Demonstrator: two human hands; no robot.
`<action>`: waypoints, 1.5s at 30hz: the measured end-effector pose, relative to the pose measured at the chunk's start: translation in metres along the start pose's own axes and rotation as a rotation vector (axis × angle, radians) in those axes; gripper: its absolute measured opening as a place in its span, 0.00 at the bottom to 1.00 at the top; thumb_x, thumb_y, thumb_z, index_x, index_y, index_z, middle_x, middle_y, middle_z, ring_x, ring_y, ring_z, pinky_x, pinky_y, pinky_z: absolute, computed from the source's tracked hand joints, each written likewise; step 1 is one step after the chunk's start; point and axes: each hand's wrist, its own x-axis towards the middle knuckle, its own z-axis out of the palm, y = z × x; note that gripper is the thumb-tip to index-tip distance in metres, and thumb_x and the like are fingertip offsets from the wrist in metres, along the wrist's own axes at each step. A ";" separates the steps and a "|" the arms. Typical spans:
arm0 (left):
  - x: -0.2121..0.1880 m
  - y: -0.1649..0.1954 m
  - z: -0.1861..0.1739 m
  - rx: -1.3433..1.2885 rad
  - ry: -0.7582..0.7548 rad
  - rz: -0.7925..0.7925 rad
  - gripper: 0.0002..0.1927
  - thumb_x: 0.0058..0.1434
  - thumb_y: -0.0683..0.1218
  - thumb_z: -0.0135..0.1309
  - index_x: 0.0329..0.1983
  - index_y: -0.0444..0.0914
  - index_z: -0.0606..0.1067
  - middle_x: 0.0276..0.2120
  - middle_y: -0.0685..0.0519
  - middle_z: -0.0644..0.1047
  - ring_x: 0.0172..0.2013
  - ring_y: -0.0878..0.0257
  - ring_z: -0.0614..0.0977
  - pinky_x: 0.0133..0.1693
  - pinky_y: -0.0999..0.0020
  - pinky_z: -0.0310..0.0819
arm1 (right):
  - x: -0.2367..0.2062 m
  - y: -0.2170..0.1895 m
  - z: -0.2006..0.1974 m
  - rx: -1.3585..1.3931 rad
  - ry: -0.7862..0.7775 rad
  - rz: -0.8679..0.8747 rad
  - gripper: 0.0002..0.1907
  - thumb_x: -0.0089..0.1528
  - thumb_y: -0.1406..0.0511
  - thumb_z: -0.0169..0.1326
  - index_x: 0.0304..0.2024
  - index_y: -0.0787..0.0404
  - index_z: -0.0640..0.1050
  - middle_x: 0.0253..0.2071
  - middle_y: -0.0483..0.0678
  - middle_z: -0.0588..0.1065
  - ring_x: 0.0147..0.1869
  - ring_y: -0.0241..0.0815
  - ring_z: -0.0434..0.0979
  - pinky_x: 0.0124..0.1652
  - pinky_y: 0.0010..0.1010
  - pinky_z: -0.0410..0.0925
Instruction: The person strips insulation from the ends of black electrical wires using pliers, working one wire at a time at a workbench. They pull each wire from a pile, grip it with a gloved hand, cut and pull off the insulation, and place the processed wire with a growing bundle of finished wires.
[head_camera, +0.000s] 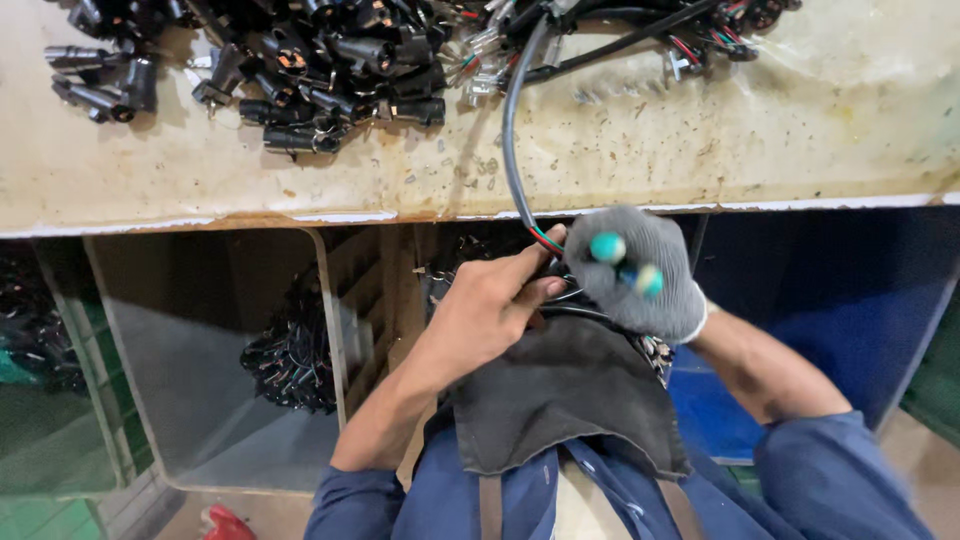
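Observation:
My bare left hand (492, 305) pinches the end of a black cable (512, 120) where red and green wires show, just below the worn workbench edge (300, 218). My right hand (635, 272), in a grey knit glove, is closed around a tool with teal handle tips (608, 247) pressed against the same cable end. The cable curves up over the bench to a bundle of black wiring (640, 25). A dark grey cloth (565, 400) lies across my lap under both hands.
A heap of black plug connectors (290, 60) covers the bench's far left. Under the bench a grey bin (200, 330) holds coiled black wire harnesses (290, 360). A blue bin (830, 300) sits at the right.

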 end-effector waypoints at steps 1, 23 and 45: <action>0.000 0.000 -0.001 -0.047 -0.017 -0.032 0.25 0.68 0.43 0.55 0.68 0.39 0.68 0.30 0.43 0.81 0.26 0.57 0.87 0.32 0.65 0.78 | -0.001 -0.001 0.001 -0.004 0.011 -0.092 0.06 0.61 0.69 0.59 0.39 0.56 0.76 0.35 0.48 0.77 0.37 0.48 0.80 0.37 0.34 0.71; 0.002 0.000 0.014 -0.246 0.046 -0.002 0.19 0.67 0.38 0.58 0.61 0.38 0.71 0.30 0.52 0.81 0.25 0.69 0.83 0.29 0.71 0.76 | -0.016 -0.009 -0.017 -0.068 -0.052 -0.133 0.13 0.54 0.69 0.64 0.41 0.58 0.77 0.34 0.49 0.78 0.36 0.51 0.81 0.35 0.38 0.72; 0.012 0.006 -0.038 -0.137 0.437 0.424 0.09 0.66 0.47 0.51 0.43 0.37 0.76 0.30 0.50 0.75 0.31 0.65 0.73 0.36 0.72 0.67 | -0.019 0.012 -0.018 0.643 0.696 0.334 0.11 0.65 0.77 0.52 0.49 0.65 0.72 0.32 0.50 0.72 0.26 0.38 0.71 0.26 0.29 0.65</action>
